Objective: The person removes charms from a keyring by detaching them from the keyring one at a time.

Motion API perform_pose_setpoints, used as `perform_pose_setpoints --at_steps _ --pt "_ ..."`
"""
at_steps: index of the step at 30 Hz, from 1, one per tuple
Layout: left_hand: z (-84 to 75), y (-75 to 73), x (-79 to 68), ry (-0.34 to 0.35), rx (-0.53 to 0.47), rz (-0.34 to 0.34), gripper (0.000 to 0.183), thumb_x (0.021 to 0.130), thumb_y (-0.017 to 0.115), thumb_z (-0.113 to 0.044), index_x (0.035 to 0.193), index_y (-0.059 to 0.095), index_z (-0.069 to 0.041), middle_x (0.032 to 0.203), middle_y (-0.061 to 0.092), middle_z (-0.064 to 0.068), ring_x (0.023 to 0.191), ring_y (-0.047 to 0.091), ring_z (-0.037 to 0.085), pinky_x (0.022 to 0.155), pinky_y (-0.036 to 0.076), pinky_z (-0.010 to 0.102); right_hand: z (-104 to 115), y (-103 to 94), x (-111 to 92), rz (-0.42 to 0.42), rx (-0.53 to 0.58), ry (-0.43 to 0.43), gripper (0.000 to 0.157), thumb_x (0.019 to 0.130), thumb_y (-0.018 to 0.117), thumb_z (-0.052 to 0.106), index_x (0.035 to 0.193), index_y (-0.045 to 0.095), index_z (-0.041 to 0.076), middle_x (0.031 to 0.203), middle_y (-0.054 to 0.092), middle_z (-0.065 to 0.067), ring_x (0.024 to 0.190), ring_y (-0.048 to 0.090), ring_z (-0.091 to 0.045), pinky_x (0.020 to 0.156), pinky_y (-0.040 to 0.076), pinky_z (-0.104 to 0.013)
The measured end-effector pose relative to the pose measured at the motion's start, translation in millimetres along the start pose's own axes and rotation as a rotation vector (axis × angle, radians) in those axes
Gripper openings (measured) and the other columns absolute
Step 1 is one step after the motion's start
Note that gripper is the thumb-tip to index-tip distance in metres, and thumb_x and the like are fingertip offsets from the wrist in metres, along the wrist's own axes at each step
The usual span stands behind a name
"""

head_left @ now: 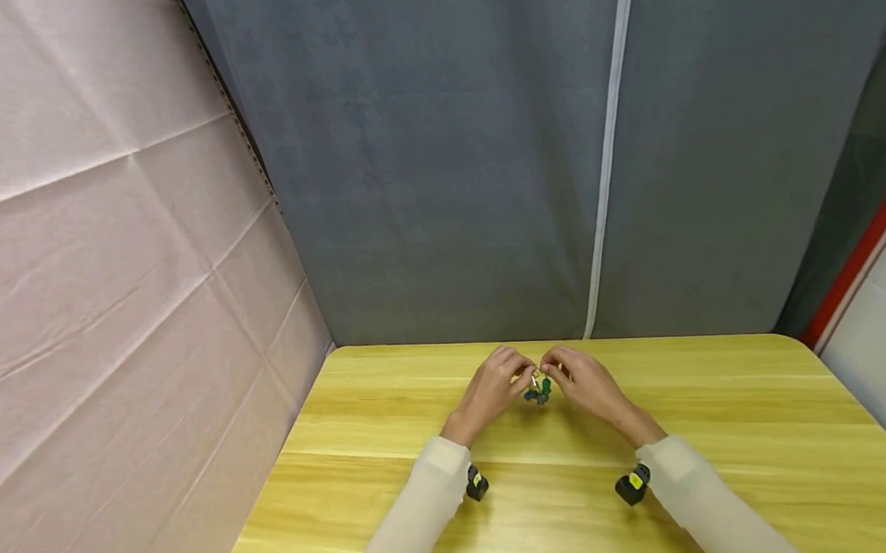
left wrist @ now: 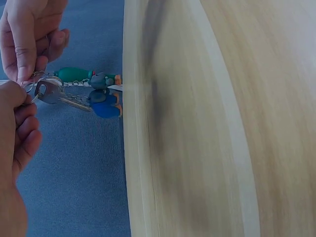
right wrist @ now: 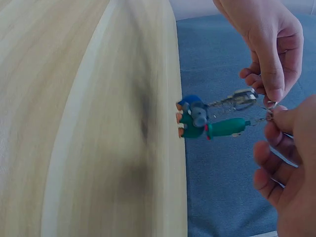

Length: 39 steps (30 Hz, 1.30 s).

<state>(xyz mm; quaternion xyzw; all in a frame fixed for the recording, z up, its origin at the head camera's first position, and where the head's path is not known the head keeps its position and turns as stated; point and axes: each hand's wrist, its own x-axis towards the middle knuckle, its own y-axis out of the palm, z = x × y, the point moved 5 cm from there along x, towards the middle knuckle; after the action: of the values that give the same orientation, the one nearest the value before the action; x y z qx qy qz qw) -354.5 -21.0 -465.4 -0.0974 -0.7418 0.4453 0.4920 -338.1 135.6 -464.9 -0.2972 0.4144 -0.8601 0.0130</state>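
Observation:
My left hand (head_left: pixel 492 390) and right hand (head_left: pixel 584 382) meet above the table, fingertips nearly touching. Between them they pinch the small metal rings of a keychain, the left thumb and finger on one side and the right on the other. Metal keys (left wrist: pixel 48 92) hang from the rings. On thin chains below dangle a green bottle-shaped charm (right wrist: pixel 228 127) and small figurine charms, one of them blue (left wrist: pixel 104 106), with grey and orange parts. Fingertips partly hide the rings, so exactly which ring each hand pinches is unclear.
A light wood table (head_left: pixel 392 460) lies under the hands. Behind its far edge hangs a grey-blue curtain (head_left: pixel 446 186), and a pale cloth wall (head_left: pixel 155 322) stands on the left. Small black cameras (head_left: pixel 631 488) sit at both wrists.

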Motion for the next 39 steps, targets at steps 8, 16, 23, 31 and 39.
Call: perform_pose_setpoints --at_steps 8,16,23,31,39 --pt "-4.4 0.0 -0.9 0.041 -0.025 0.013 0.009 0.096 0.063 -0.017 0.096 0.071 -0.015 0.092 0.064 -0.006 0.087 0.057 0.005 0.076 0.047 0.009 3.1 -1.7 -2.1 0.03 -0.083 -0.048 0.006 0.095 0.063 0.024 0.094 0.067 0.019 0.089 0.065 0.007 0.069 0.054 -0.003 0.062 0.047 -0.025" --pt "-4.8 0.9 -1.6 0.04 -0.006 -0.005 0.008 0.096 0.061 -0.017 0.094 0.069 -0.015 0.091 0.063 -0.005 0.085 0.057 0.005 0.075 0.048 0.01 2.4 -0.1 -4.0 0.037 -0.059 0.005 0.007 0.094 0.066 0.025 0.094 0.067 0.019 0.082 0.062 0.008 0.062 0.046 -0.003 0.056 0.04 -0.02" --pt "-4.9 3.3 -1.9 0.017 0.012 -0.016 0.01 0.097 0.06 -0.018 0.094 0.069 -0.016 0.091 0.064 -0.007 0.087 0.058 0.005 0.076 0.049 0.012 0.1 3.0 -5.8 0.083 -0.019 0.044 0.01 0.092 0.069 0.029 0.089 0.067 0.021 0.077 0.061 0.01 0.062 0.048 -0.001 0.056 0.042 -0.02" --pt "-6.1 2.1 -1.6 -0.012 0.015 -0.031 0.011 0.098 0.059 -0.019 0.094 0.068 -0.016 0.092 0.063 -0.007 0.087 0.057 0.004 0.076 0.049 0.012 -1.8 2.1 -7.9 0.048 -0.026 0.061 0.017 0.087 0.072 0.039 0.083 0.066 0.024 0.072 0.06 0.014 0.06 0.047 -0.001 0.055 0.041 -0.02" --pt "-7.8 -0.3 0.5 0.02 0.019 -0.069 0.009 0.098 0.059 -0.018 0.094 0.067 -0.015 0.091 0.063 -0.005 0.086 0.057 0.006 0.076 0.049 0.012 -4.0 -0.1 -8.1 0.022 0.033 0.095 0.008 0.091 0.07 0.03 0.09 0.068 0.022 0.078 0.063 0.01 0.06 0.048 -0.004 0.055 0.041 -0.021"
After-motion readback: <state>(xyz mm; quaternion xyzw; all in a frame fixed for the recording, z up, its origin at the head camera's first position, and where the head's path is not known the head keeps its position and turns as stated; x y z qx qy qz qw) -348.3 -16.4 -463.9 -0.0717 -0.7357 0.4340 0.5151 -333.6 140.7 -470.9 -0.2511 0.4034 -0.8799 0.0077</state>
